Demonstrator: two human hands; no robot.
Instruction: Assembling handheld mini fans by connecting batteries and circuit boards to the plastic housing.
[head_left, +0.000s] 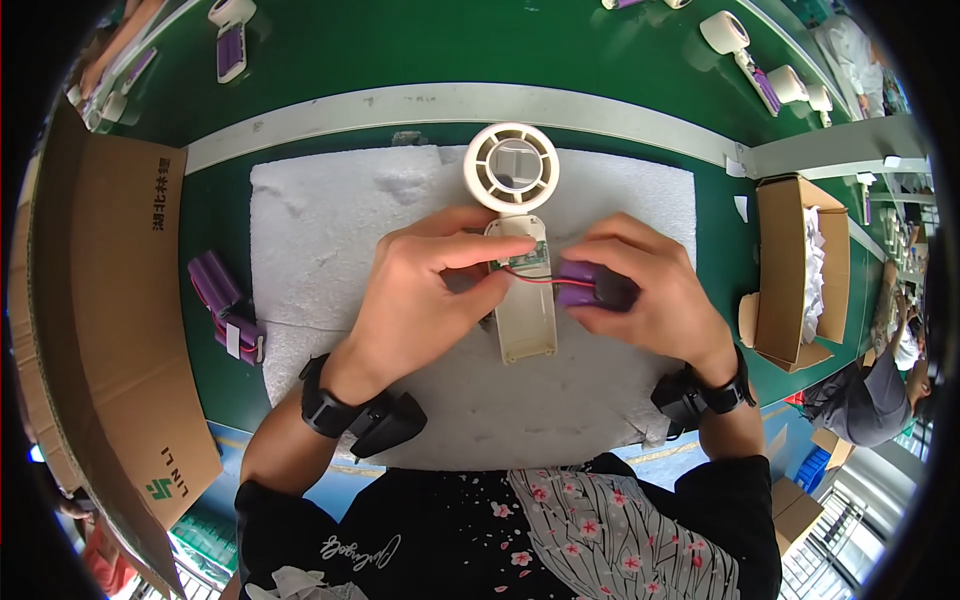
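Observation:
An opened white handheld fan (527,318) lies on the foam mat, its round head (511,168) pointing away from me and its hollow handle toward me. A small green circuit board (530,255) shows inside the handle. My left hand (420,285) grips the handle from the left, with the index finger across the board and the thumb by the wires. My right hand (660,290) holds a purple battery pack (582,284) just right of the handle. Red and black wires (545,280) run from the pack to the board; their far ends are hidden by my left fingers.
Purple battery packs (222,300) lie left of the white foam mat (310,220). A large cardboard box (120,290) stands at the left, a smaller open box (785,270) at the right. Beyond a pale rail (450,100), more fans (232,45) rest on the green surface.

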